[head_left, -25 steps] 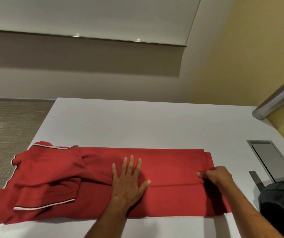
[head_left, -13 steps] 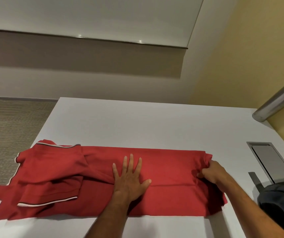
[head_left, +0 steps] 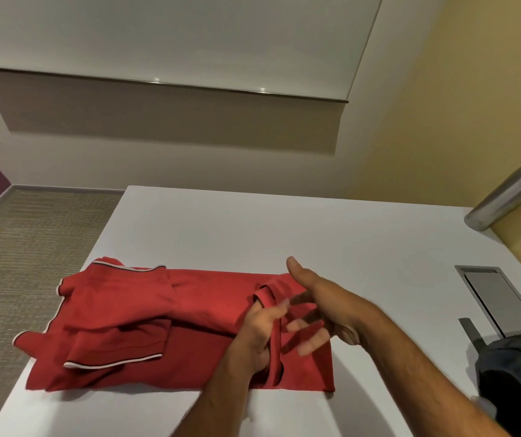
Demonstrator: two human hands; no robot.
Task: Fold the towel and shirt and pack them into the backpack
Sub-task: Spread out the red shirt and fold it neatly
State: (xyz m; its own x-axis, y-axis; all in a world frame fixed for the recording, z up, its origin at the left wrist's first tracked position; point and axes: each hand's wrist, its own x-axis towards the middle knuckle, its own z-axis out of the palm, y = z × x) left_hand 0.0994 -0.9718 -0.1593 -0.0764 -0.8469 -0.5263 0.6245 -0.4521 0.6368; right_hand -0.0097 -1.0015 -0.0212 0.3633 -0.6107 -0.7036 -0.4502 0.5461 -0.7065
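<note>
A red shirt [head_left: 145, 313] with white-trimmed collar and sleeves lies lengthwise near the front of the white table [head_left: 284, 228]. Its right end is lifted and doubled over toward the left. My left hand [head_left: 257, 331] pinches the raised hem strip at that end. Just to the right, my right hand [head_left: 322, 302] hovers over the shirt with blurred fingers spread and nothing in them. The dark backpack [head_left: 519, 376] sits at the table's front right corner, partly cut off by the frame. No towel is in view.
A steel bottle [head_left: 511, 192] stands at the far right by the yellow wall. A grey hatch plate [head_left: 499, 299] is set into the table just behind the backpack. Carpeted floor drops off beyond the table's left edge.
My left hand left its flat press on the shirt's middle and took the hem. My right hand brought the right end leftward and let go. The shirt's right end is now doubled over.
</note>
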